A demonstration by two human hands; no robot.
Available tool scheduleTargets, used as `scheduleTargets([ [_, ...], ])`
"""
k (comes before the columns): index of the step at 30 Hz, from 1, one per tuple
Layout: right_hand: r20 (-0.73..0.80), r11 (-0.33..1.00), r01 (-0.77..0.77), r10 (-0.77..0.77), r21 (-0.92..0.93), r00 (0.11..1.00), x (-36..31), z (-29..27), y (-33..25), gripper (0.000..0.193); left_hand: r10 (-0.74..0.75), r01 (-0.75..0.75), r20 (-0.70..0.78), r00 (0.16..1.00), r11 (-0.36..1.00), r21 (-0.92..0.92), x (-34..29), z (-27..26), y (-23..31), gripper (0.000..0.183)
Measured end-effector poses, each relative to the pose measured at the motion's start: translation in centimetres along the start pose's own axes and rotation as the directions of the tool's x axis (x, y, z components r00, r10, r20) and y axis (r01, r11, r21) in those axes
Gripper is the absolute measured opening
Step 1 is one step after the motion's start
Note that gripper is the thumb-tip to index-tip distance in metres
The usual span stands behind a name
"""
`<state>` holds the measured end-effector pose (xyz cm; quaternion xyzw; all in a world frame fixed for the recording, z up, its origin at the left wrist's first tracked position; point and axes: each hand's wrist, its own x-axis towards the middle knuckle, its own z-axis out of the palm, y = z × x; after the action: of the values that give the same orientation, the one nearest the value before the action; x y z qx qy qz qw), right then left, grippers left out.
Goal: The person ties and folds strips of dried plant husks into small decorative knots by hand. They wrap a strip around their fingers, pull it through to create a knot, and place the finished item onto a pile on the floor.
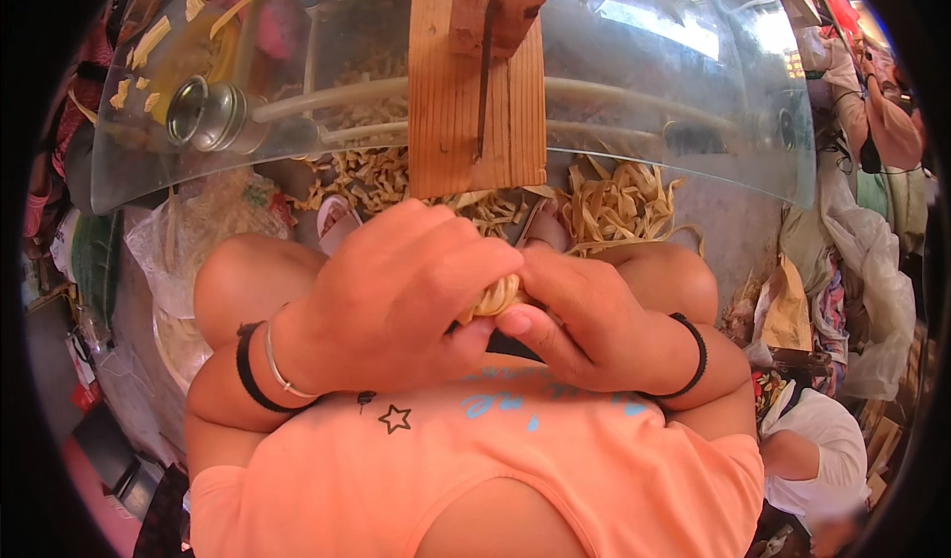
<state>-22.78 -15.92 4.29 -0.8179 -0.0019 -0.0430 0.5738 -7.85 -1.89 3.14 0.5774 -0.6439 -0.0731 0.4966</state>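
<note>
Close in front of my chest, both hands meet around a small pale yellow twisted piece of what looks like dried corn husk (495, 296). My left hand (401, 295) is closed over its left side, with the back of the hand up. On the other side my right hand (584, 315) pinches it between thumb and fingers. Only a ridged, rounded bit of the piece shows between the hands; the rest is hidden by my fingers.
Ahead stands a glass tabletop (664, 112) bearing a wooden board (436, 132) with a block and metal rod. A silver tin (203, 114) and loose husk strips (248, 5) are at its left. Husk heaps (619, 206) lie by my feet. Another person (817, 439) is at lower right.
</note>
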Motion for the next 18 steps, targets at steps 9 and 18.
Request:
scheduleTargets([
  [9, 0.242, 0.914, -0.300, 0.237, 0.273, 0.941, 0.4, -2.1, -1.8, 0.030, 0.156, -0.196, 0.190, 0.969, 0.957, 0.215, 0.0, -3.4, -0.5, 0.035],
  [18, 0.186, 0.996, -0.037, 0.022, 0.080, 0.982, 0.5, -1.7, -1.2, 0.023, -0.084, 0.203, 0.255, 0.963, 0.851, -0.484, -0.2, -1.6, -0.3, 0.024],
])
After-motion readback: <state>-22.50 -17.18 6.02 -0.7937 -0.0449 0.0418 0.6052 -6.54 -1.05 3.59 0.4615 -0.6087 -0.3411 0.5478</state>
